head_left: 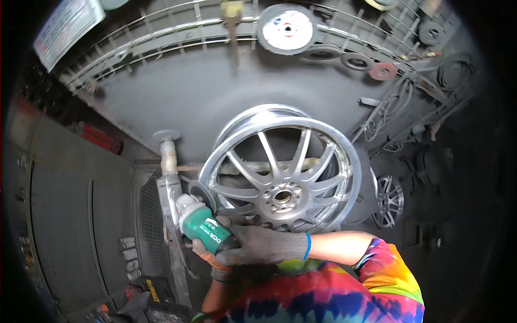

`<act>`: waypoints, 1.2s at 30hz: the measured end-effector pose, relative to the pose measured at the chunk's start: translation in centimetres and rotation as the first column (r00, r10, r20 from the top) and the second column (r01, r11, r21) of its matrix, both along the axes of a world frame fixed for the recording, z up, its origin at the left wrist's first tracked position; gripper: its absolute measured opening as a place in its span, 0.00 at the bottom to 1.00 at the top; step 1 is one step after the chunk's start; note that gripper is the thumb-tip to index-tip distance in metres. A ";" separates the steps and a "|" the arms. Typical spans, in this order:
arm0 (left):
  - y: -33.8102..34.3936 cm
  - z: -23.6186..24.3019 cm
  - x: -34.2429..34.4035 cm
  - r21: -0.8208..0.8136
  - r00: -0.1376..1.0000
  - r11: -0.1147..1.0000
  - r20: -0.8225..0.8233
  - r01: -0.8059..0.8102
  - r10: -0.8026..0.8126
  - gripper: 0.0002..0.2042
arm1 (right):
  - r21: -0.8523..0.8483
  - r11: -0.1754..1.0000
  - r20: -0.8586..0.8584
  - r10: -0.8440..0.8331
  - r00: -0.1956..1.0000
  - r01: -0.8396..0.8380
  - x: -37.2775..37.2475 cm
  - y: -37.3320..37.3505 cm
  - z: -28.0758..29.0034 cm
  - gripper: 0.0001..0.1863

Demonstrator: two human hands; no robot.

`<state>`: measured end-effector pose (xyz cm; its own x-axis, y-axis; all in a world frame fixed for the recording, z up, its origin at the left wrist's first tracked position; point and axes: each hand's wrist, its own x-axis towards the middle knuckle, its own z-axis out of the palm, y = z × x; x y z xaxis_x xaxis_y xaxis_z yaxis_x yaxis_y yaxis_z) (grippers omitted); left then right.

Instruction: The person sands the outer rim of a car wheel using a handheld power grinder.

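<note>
A silver multi-spoke alloy wheel [283, 172] stands tilted in the middle of the head view. At its lower-left rim is a green angle grinder [202, 223] with a disc [209, 196] beside the rim; whether they touch, I cannot tell. My right hand [261, 245], in a grey glove with a blue cuff, is closed round the grinder's dark rear body. My left hand [210, 257], gloved too, grips the grinder from the left and below, partly hidden by it and by my right hand.
A metal post [168, 161] stands left of the wheel. A wire rack [199, 27] with abrasive discs [288, 29] runs along the back. Hanging cables [393, 107] and another wheel [389, 202] are at the right, a metal cabinet [64, 199] and small cans [131, 253] at the left.
</note>
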<state>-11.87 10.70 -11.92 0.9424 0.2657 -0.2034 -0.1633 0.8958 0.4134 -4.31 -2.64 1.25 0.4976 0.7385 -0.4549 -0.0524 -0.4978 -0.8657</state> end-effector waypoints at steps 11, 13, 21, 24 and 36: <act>-10.4 12.3 14.9 0.556 0.435 0.271 -0.185 0.786 -0.881 0.20 | 0.565 0.239 -0.610 -0.524 0.595 0.790 -3.2 -9.6 -2.8 0.24; -10.9 13.3 15.5 0.539 0.357 0.186 -0.232 0.822 -0.905 0.22 | 0.663 0.059 -0.652 -0.444 0.614 0.746 -2.9 -8.9 -2.3 0.24; -5.0 6.5 8.7 0.122 0.762 0.821 0.314 0.558 -0.566 0.36 | 0.678 0.584 -0.097 -0.531 0.842 0.446 0.0 -5.1 -4.6 0.31; -3.7 4.5 6.9 0.153 0.773 0.850 0.359 0.504 -0.523 0.34 | 0.298 0.906 0.272 -0.381 0.884 0.299 0.2 -4.7 -3.2 0.32; -9.5 9.7 11.4 0.297 0.668 0.638 0.001 0.710 -0.744 0.28 | 0.659 0.245 -0.490 -0.577 0.653 0.711 -1.3 -9.0 -5.1 0.28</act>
<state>-0.44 1.22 -2.18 0.8632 -0.4918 -0.1138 0.4354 0.6113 0.6608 -5.56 -11.60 -3.82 0.9685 0.2485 -0.0168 -0.1633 0.5826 -0.7962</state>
